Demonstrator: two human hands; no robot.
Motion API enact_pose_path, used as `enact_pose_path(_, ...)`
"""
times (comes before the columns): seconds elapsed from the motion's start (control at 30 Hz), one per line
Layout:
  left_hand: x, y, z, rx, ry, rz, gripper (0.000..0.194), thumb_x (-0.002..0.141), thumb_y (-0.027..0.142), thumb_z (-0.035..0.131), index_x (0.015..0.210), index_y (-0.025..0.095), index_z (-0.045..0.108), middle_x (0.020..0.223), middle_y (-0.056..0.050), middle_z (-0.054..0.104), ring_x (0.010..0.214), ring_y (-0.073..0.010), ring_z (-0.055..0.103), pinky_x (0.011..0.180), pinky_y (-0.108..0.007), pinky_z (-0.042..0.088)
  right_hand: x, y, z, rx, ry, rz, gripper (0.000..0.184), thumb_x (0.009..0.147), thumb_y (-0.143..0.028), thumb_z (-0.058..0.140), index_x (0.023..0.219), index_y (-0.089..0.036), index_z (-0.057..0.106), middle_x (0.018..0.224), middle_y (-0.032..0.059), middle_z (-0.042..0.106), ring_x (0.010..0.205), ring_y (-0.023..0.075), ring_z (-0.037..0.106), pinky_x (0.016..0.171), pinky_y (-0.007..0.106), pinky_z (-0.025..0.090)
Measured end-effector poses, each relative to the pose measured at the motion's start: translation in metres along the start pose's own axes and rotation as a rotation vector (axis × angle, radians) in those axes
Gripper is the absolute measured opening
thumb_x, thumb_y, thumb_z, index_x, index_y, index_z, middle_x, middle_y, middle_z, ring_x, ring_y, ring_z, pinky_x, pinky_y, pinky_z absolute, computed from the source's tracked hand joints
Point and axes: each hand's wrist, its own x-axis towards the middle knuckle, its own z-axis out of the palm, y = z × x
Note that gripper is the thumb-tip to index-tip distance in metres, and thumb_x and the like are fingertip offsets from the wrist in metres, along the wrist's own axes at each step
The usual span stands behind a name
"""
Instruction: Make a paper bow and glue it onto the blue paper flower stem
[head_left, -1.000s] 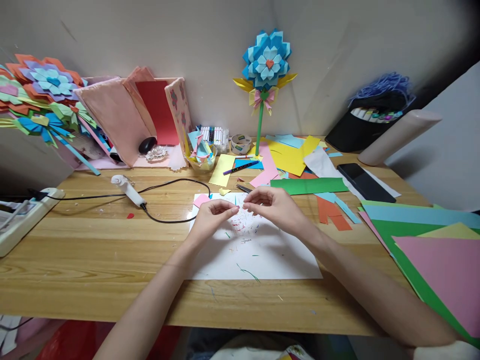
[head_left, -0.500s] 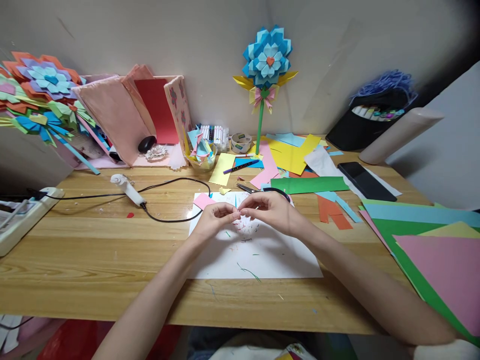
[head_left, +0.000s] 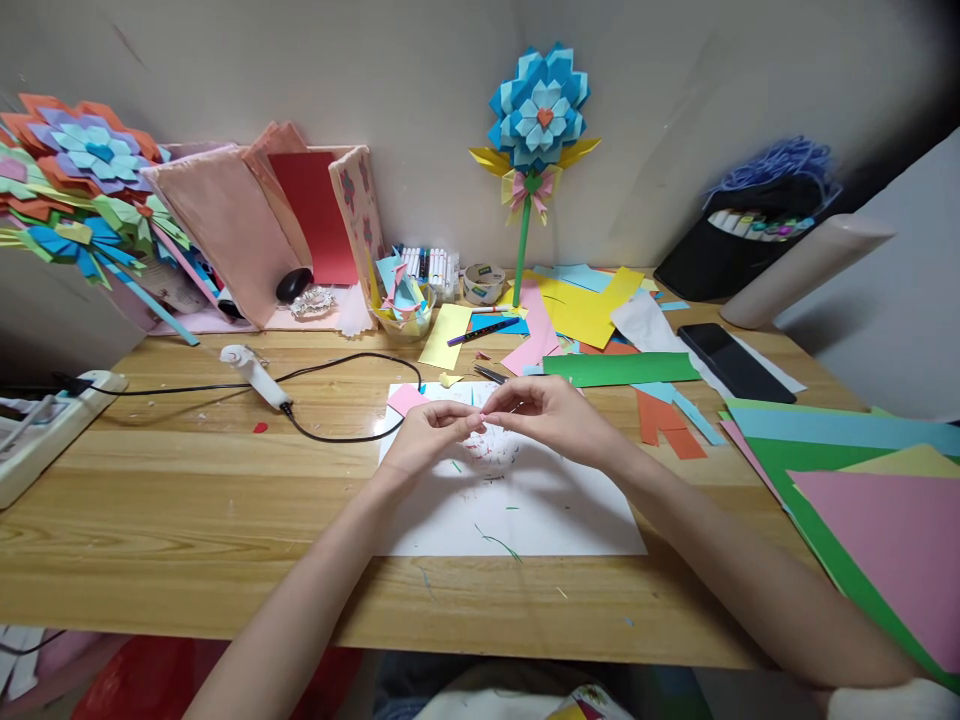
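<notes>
My left hand [head_left: 427, 435] and my right hand [head_left: 551, 420] meet fingertip to fingertip above a white sheet [head_left: 517, 500] on the wooden desk [head_left: 187, 500]. Both hands are pinched closed on something tiny that I cannot make out. Thin coloured paper slivers [head_left: 491, 450] lie scattered on the sheet under the hands. A small pink square [head_left: 406, 399] lies at the sheet's far left corner. Scissors [head_left: 491, 376] lie just beyond my right hand.
A glue gun [head_left: 255, 375] with a black cord lies to the left. A paper flower [head_left: 542, 110] stands at the back wall. Coloured paper sheets [head_left: 862, 480] cover the right side, with a phone [head_left: 733, 362]. Markers [head_left: 427, 268], tape [head_left: 484, 284] and a power strip [head_left: 45, 430] are nearby.
The two hands have drawn closer together until the fingertips touch. The view has tilted down slightly.
</notes>
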Motion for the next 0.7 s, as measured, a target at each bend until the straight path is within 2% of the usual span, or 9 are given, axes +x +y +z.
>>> enact_pose_path(0.13, -0.0012, 0.0034, 0.0047, -0.030, 0.044, 0.015, 0.027, 0.054, 0.031, 0.077, 0.070, 0.013, 0.065, 0.071, -0.003, 0.065, 0.065, -0.0127, 0.058, 0.066, -0.025, 0.045, -0.0009, -0.0007, 0.0002, -0.092, 0.053, -0.017, 0.014, 0.074, -0.029, 0.060, 0.077, -0.017, 0.067, 0.079, 0.0033, 0.068, 0.072, 0.0144, 0.062, 0.066, 0.026, 0.049)
enact_pose_path(0.43, -0.0013, 0.0005, -0.0002, -0.007, 0.008, 0.022, 0.025, 0.065, 0.038, 0.070, 0.073, 0.014, 0.069, 0.075, -0.006, 0.068, 0.067, -0.0131, 0.058, 0.066, -0.025, 0.046, -0.0015, -0.0012, 0.0007, -0.118, 0.092, -0.051, 0.013, 0.074, -0.028, 0.060, 0.076, -0.017, 0.067, 0.077, 0.0034, 0.068, 0.071, 0.0143, 0.062, 0.066, 0.027, 0.049)
enact_pose_path(0.7, 0.0005, -0.0012, 0.0002, 0.000, 0.019, -0.027, 0.027, 0.064, 0.039, 0.070, 0.077, 0.015, 0.069, 0.078, -0.005, 0.069, 0.070, -0.0134, 0.059, 0.069, -0.025, 0.044, 0.0001, 0.0043, 0.0045, -0.122, 0.143, -0.055, 0.015, 0.073, -0.030, 0.060, 0.075, -0.016, 0.066, 0.077, 0.0038, 0.068, 0.069, 0.0142, 0.062, 0.065, 0.027, 0.049)
